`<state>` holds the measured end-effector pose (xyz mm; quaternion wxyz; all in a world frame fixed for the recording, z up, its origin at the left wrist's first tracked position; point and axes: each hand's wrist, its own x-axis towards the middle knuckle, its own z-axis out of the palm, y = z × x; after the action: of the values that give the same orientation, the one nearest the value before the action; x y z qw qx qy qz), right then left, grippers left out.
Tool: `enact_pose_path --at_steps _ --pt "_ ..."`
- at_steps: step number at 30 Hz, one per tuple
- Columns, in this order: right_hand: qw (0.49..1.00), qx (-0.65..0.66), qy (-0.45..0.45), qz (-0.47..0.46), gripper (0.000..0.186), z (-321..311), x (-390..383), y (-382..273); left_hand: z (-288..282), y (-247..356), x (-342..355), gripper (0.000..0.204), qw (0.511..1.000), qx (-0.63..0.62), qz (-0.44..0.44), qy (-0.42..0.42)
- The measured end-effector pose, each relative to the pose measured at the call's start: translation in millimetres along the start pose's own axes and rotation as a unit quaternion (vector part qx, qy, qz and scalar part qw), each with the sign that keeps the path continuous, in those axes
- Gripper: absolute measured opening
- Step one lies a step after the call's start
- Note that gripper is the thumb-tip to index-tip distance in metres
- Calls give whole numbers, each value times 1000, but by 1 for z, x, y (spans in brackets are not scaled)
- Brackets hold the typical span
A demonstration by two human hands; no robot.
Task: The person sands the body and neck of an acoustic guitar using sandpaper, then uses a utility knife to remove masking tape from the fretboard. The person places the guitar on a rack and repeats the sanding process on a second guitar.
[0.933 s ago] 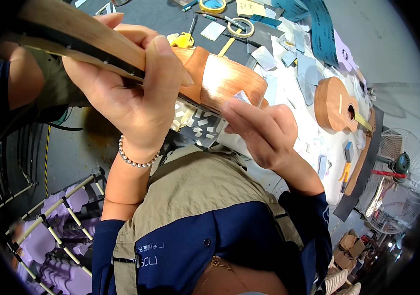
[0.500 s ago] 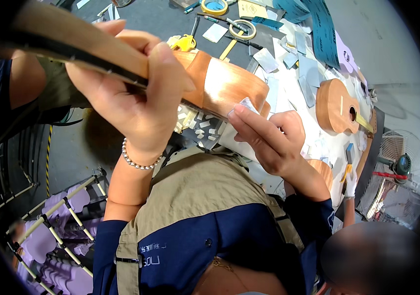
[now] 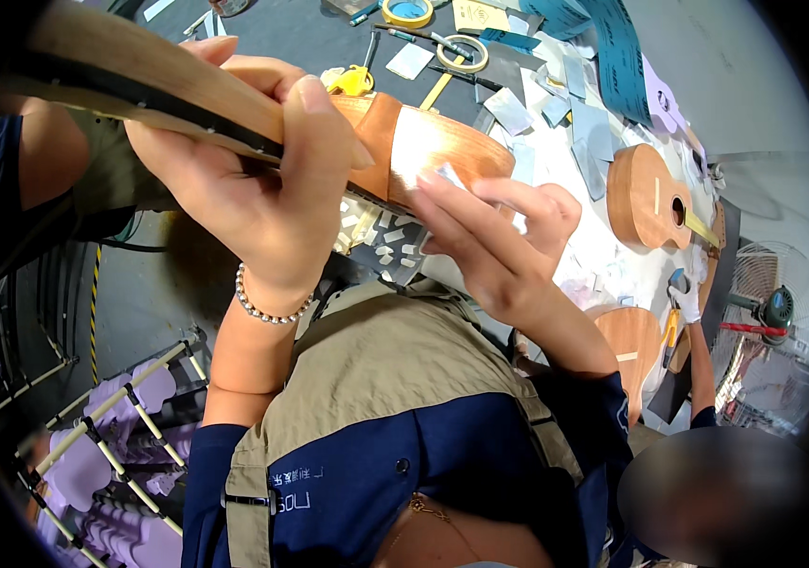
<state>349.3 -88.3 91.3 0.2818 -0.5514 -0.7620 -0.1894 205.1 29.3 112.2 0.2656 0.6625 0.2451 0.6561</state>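
Note:
My left hand (image 3: pixel 262 180) is closed round the neck (image 3: pixel 153 76) of a wooden ukulele, with the thumb lying along the neck near its heel. The pale wooden body (image 3: pixel 433 151) of the instrument extends right from there, brightly lit on its side. My right hand (image 3: pixel 489 237) pinches a small pale pad or folded sheet (image 3: pixel 450 174) against that side with its fingertips; its ring and little fingers are curled, and the hand is slightly blurred.
Sandpaper sheets (image 3: pixel 594 128), tape rolls (image 3: pixel 461 52) and a yellow tool (image 3: pixel 352 81) lie on the bench. Another ukulele (image 3: pixel 636 194) lies right. A co-worker's gloved hand (image 3: pixel 686 298) is beside another wooden body (image 3: pixel 627 350). A fan (image 3: pixel 769 312) stands right, racks (image 3: pixel 82 464) lower left.
My right hand has moved left and upward along the instrument's side. At the right, a co-worker has come into view with a gloved hand and another wooden body.

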Motion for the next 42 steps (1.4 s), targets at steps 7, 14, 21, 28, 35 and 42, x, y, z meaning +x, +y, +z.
enact_pose_path --at_steps 7,14,21,28,35,42 --pt "998 -67 -12 -6 32 -4 -9 1 3 -2 0 34 1000 -28 -7 -2" --pt "998 -52 -27 -2 28 -8 -7 8 -3 -6 3 36 999 -34 -4 -7" --pt "995 -84 -43 34 33 -13 -22 12 -6 -4 2 35 1000 -15 -4 -19" --pt "998 -38 -20 52 32 3 -11 -3 -2 -5 3 35 1000 -24 1 -14" --pt "998 -64 -6 24 28 2 -14 0 -4 -6 3 36 999 -20 14 -24" --pt "999 -11 -22 26 39 -2 -21 9 -5 -1 0 37 998 -33 17 -52"
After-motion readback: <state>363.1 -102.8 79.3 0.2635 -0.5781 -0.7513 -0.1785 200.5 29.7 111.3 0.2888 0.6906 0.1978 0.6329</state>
